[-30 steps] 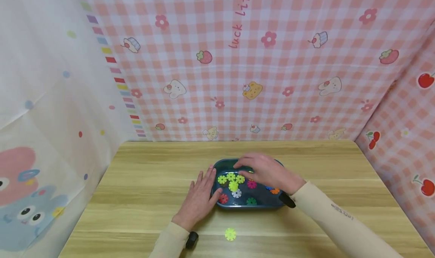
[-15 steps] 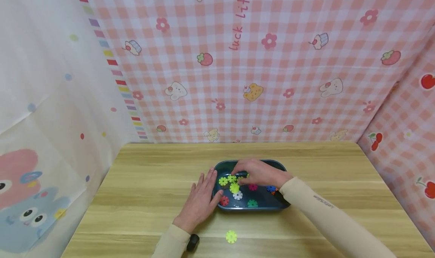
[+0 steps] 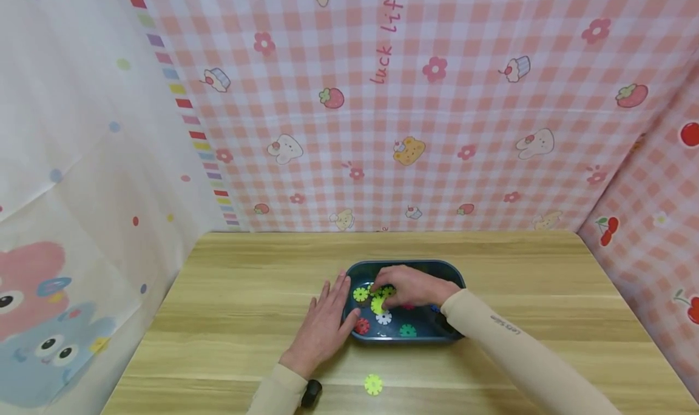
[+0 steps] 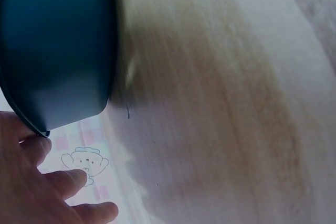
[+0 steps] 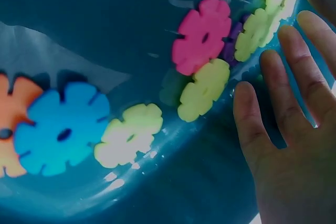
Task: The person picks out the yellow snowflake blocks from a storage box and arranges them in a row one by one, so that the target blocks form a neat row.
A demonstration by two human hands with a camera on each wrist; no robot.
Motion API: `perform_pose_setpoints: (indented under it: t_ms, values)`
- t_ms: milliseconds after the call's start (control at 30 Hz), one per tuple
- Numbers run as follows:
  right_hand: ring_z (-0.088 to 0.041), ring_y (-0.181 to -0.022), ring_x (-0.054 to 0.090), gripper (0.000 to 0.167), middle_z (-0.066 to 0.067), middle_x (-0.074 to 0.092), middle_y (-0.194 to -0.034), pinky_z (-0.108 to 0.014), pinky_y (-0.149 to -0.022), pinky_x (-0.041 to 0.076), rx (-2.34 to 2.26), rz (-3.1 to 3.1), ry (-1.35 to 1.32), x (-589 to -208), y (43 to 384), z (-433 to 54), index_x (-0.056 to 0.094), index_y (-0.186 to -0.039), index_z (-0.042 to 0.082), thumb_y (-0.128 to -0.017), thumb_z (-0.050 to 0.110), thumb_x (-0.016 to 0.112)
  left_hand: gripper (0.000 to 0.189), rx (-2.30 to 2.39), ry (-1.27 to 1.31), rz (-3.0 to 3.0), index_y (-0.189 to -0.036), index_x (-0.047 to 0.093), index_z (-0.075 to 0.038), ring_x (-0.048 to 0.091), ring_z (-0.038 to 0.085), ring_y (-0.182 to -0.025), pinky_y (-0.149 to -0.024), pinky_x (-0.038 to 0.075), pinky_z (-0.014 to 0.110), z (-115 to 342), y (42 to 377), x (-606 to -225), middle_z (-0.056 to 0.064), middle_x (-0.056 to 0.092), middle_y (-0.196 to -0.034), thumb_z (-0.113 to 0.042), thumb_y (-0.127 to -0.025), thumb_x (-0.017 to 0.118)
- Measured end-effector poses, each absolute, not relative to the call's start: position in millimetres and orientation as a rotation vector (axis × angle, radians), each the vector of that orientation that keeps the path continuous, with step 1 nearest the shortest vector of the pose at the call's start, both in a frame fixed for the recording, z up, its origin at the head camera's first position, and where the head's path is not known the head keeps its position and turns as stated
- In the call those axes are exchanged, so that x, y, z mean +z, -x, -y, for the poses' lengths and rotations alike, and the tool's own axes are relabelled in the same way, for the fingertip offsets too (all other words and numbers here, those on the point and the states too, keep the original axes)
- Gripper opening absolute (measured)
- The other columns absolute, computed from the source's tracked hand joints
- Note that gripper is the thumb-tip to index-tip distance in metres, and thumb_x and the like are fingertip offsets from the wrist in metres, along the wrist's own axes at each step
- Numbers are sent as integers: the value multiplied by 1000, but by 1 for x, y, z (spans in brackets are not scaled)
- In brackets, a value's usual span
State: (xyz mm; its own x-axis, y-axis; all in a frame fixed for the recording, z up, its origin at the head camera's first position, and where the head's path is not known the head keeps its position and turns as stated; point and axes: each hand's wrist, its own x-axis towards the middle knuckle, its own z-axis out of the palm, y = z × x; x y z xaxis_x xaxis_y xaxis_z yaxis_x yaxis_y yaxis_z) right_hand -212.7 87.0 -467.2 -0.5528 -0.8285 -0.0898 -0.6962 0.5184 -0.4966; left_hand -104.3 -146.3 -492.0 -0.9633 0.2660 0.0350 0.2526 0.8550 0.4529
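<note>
A dark blue-green tray (image 3: pixel 437 340) on the table holds several notched plastic discs. In the head view, my left hand (image 3: pixel 322 327) rests against the tray's left end, fingers extended along the rim and thumb at its edge. My right hand (image 3: pixel 412 286) reaches down into the tray, thumb and fingertips at a cluster of yellow-green discs (image 3: pixel 378 306); no disc is plainly pinched. Near them lie a white disc (image 3: pixel 384 317), a red disc (image 3: pixel 362 326) and a green disc (image 3: pixel 408 330). The right wrist view shows this hand's fingers (image 5: pixel 283 90) fairly straight beside a pink disc (image 5: pixel 203 36).
One yellow-green disc (image 3: pixel 374 384) lies on the wooden table (image 3: pixel 246 293) in front of the tray. A blue disc (image 5: pixel 63 129) and an orange disc (image 5: pixel 16 119) sit at another end of the tray. Patterned cloth (image 3: pixel 371 124) hangs behind the table.
My right hand has lowered and shifted slightly left onto the yellow-green discs, its fingertips coming closer to them. The left hand stays at the tray's end. The head view has tilted slightly.
</note>
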Motion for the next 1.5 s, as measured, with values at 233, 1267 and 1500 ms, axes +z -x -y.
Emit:
perform_pose_setpoints:
  t_ms: [233, 1267, 1500]
  values:
    - [-16, -110, 61, 35, 1, 65, -118, -41, -103, 53, -522, -2459, 1218, -473, 211, -84, 76, -125, 13, -91, 22, 82, 69, 736, -418, -2997, -165, 25, -8, 23, 44, -154, -118, 27, 70, 146, 105, -494, 8, 17, -173, -43, -110, 47]
    - [-24, -111, 64, 31, -1, 65, -119, -43, -97, 56, -643, -2555, 1199, -446, 203, -99, 75, -124, 8, -94, 19, 78, 63, 814, -456, -2969, -165, 25, -7, 21, 45, -154, -117, 26, 72, 149, 104, -493, 8, 17, -172, -39, -112, 41]
    - [-28, -114, 63, 33, -1, 64, -121, -46, -98, 55, -700, -2569, 1198, -433, 193, -106, 73, -125, 9, -95, 21, 78, 55, 859, -520, -2980, -164, 31, -9, 26, 45, -152, -116, 28, 73, 156, 106, -493, 6, 23, -171, -30, -113, 39]
